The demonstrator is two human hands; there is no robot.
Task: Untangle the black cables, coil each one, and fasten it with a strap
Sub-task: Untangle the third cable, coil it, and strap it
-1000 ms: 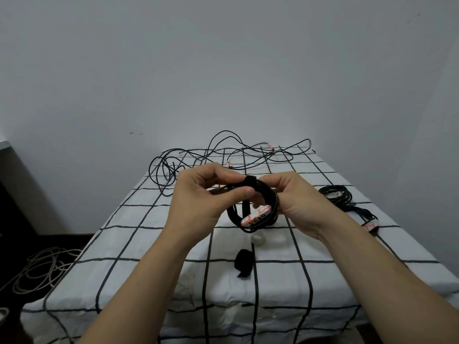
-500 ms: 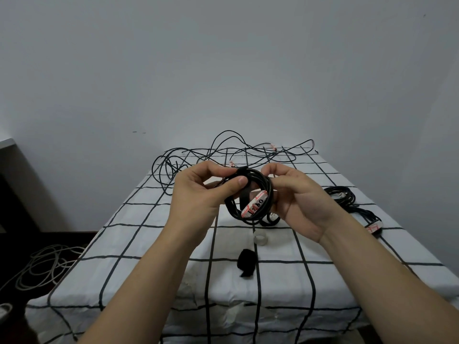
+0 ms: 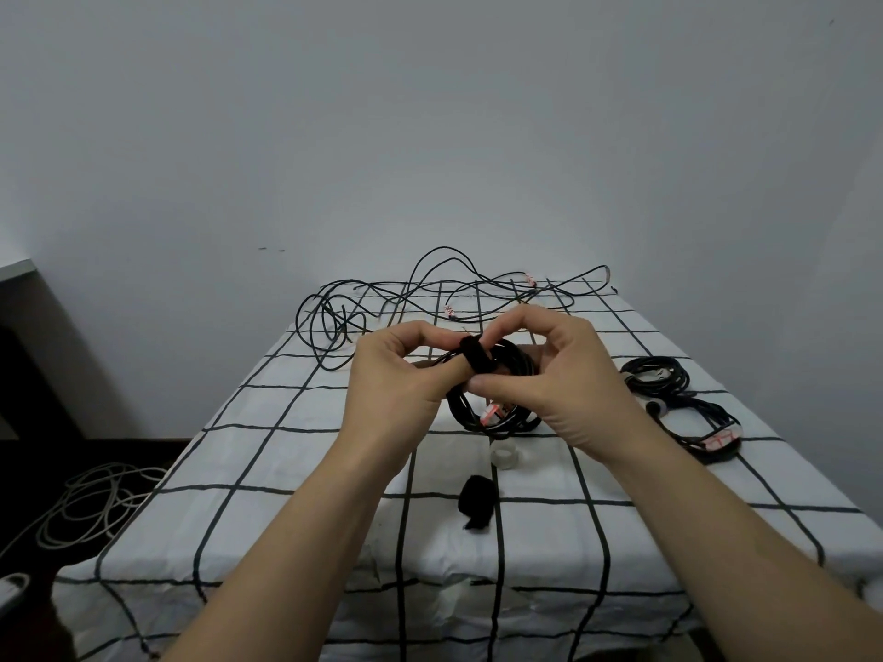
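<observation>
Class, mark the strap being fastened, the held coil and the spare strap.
strap being fastened [image 3: 475,356]: head view, its wrapped band.
held coil [image 3: 466,415]: head view, lower arc.
spare strap [image 3: 477,501]: head view, middle.

I have the coil [image 3: 478,415] held up between both hands, above the middle of the table [image 3: 286,470]. The strap [image 3: 475,358] wraps over its top, right at the fingers [image 3: 506,322]. The left hand [image 3: 396,389] pinches the coil just left of the strap, and the right hand [image 3: 564,379] pinches the strap itself, forefinger above and thumb below. Under the fingers and nearer to me, a tape roll [image 3: 505,457] sits on the table, with a spare strap [image 3: 477,501] nearer still. Behind the fingers, the loose tangle of cables [image 3: 430,298] sprawls across the far end. To the right of the fingers lie two bundled cables, one [image 3: 662,378] behind the other [image 3: 712,432]. Far left of the fingers, off the table, a looped cord [image 3: 91,499] lies on the floor.
</observation>
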